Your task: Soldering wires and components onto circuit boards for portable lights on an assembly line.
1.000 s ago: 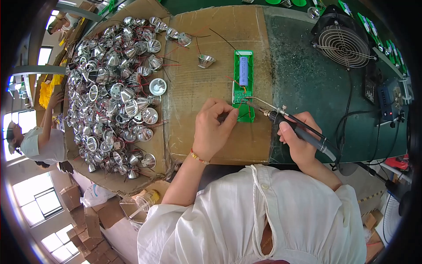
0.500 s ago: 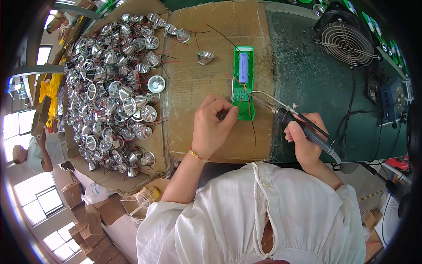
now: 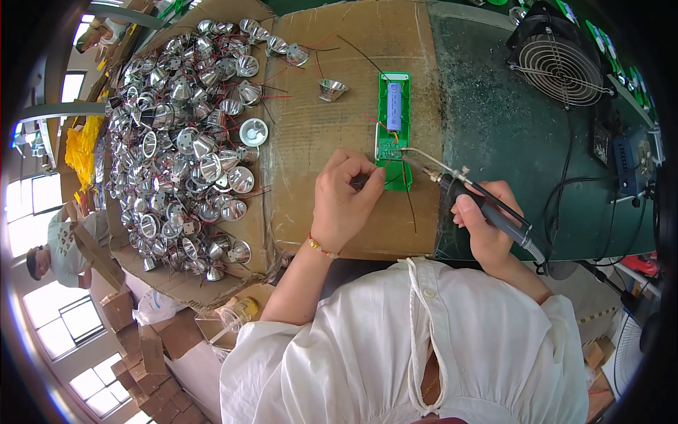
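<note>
A green plastic housing point(image 3: 400, 178) lies on the cardboard in front of me. In it sit a purple cylindrical battery point(image 3: 394, 109) and a small green circuit board point(image 3: 389, 150) with thin wires. My left hand point(image 3: 345, 198) is closed, thumb and forefinger pinching a thin red wire point(image 3: 388, 162) at the housing's left edge, beside the board. My right hand point(image 3: 489, 225) grips a black-handled soldering iron point(image 3: 503, 224) like a pen. Along the iron runs a thin metal solder-feed tube point(image 3: 432, 158), whose end reaches the board. Exact contact of the tip is too small to tell.
A heap of silver reflector cups point(image 3: 191, 145) with red and black wires fills the left side. One loose reflector cup point(image 3: 331, 89) lies near the housing. A black fan with a wire grille point(image 3: 559, 68) and a blue box point(image 3: 625, 166) stand at the right. Cables point(image 3: 565, 159) trail over the green mat.
The view shifts slightly. The soldering iron and solder tube stay at the board, and my left hand keeps its pinch. At the far left, a person in the background has moved.
</note>
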`<state>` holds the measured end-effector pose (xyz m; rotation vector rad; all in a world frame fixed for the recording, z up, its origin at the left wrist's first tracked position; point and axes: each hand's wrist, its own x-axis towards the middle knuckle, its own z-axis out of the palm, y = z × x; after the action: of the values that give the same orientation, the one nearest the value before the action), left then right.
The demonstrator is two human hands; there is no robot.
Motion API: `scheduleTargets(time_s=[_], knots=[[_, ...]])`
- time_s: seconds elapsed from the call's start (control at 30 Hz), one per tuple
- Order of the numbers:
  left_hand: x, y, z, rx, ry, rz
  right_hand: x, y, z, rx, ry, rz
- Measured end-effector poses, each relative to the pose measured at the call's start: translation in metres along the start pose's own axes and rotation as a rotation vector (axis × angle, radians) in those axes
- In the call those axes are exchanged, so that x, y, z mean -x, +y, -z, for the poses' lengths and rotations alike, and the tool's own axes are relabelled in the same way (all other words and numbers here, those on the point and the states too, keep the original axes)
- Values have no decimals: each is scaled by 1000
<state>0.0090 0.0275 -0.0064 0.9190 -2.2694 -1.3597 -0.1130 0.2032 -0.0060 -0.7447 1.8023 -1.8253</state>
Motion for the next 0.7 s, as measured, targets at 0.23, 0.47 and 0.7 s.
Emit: scheduleTargets(time_s=[0.23,0.47,0.7], knots=[[-2,2,0,4,4,4,-4,-10,14,-76,161,179],[-4,3,-3,-22,41,-29,-36,2,34,152,252,72],[-2,5,0,-50,7,-3,-8,-3,16,19,-31,125]])
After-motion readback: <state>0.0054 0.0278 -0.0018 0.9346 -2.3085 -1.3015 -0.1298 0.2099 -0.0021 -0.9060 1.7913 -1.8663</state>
